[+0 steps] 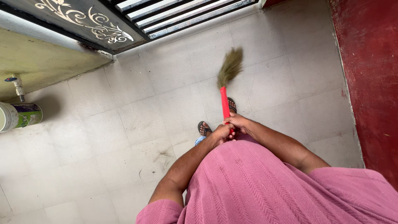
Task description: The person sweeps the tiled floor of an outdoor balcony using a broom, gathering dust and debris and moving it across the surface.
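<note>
**A:** What does the head camera show, looking down?

**B:** A person in a pink shirt stands on a pale tiled floor (137, 120). Both hands meet in front of the belly on a broom (226, 89) with a red handle. The left hand (220, 133) and the right hand (237, 122) touch each other, each grip closed tight around the handle's near end. The grass-like brush head points away, toward a dark metal gate (83, 18) at the top of the view, and is blurred. Two sandalled feet (204, 128) show just past the hands.

**A:** What else is nearby?

**B:** A white bucket (18, 116) stands at the far left below a small tap (17, 86) on a yellowish wall. A dark red wall (369, 66) runs down the right side. Faint dirt smudges mark the tiles near the left arm.

**A:** How would sweeping go well from here?

**B:** In my judgement, spreading the hands apart along the handle would give more control, with the bristles kept low and strokes short, working toward the smudges.
</note>
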